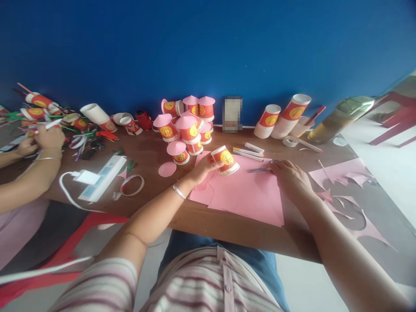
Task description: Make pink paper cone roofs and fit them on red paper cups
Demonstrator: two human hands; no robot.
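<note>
Within left hand [204,170], red cup [229,161] (tilted).

Nothing legible; cup emblem [226,159] (yellow) blurred

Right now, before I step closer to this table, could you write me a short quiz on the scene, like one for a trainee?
1. Multiple choice: What does the person's left hand hold?
A) a clear plastic bottle
B) a red-and-white paper cup with a round yellow emblem
C) a roll of tape
2. True or false: From the person's viewpoint, the long white power strip lies right of the flat pink paper sheets.
3. Short answer: Which cutting tool is at the person's right hand?

Key: 1. B; 2. False; 3. Grey, thin-bladed scissors.
</note>
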